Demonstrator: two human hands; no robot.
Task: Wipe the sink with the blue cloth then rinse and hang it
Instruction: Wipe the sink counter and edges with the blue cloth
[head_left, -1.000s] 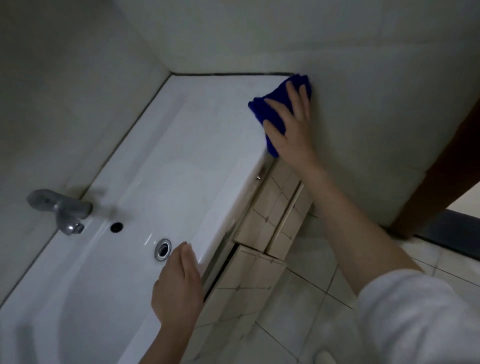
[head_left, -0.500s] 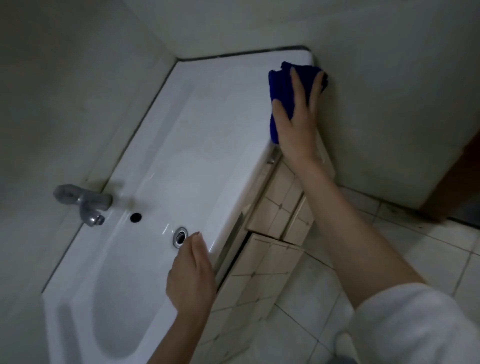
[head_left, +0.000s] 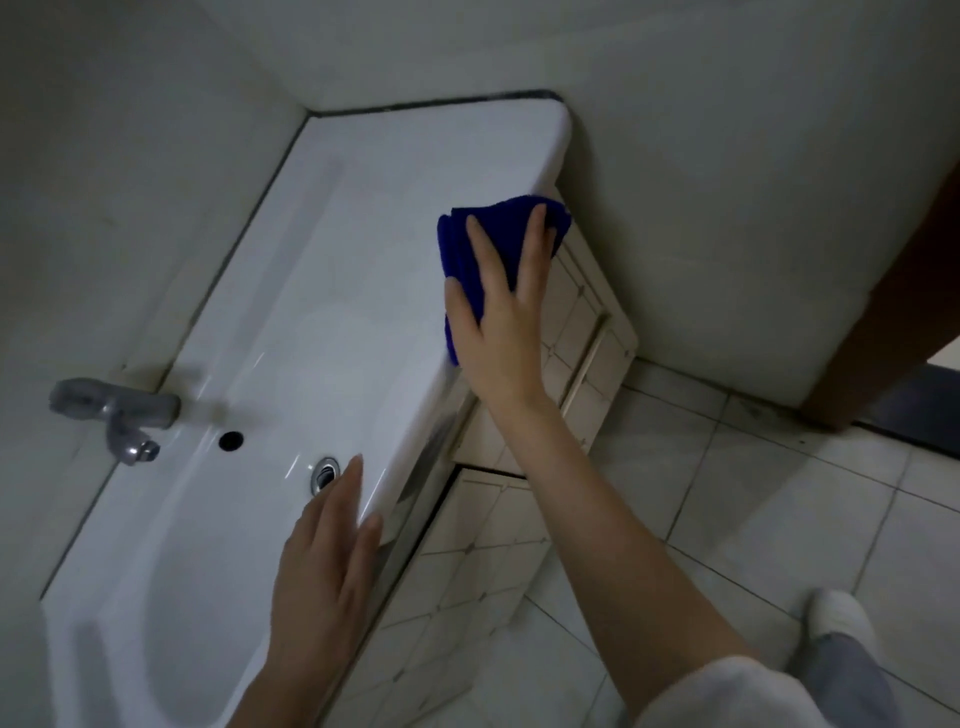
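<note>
A long white sink (head_left: 322, 291) runs along the left wall into the far corner. The folded blue cloth (head_left: 467, 244) lies over the sink's front edge, past the middle. My right hand (head_left: 501, 322) presses flat on the cloth with fingers spread, covering its lower half. My left hand (head_left: 324, 566) rests flat on the front rim near the drain (head_left: 324, 474), fingers together, holding nothing. A grey tap (head_left: 117, 415) sticks out from the left wall above the basin.
An overflow hole (head_left: 230, 440) sits below the tap. A tiled cabinet (head_left: 498, 535) stands under the sink. Tiled floor (head_left: 753, 519) spreads to the right, with a dark door frame (head_left: 893, 312) at the far right and my shoe (head_left: 839, 618) at the bottom right.
My right hand has slid the cloth back from the far corner along the front edge toward me. My left hand stays on the rim near the drain.
</note>
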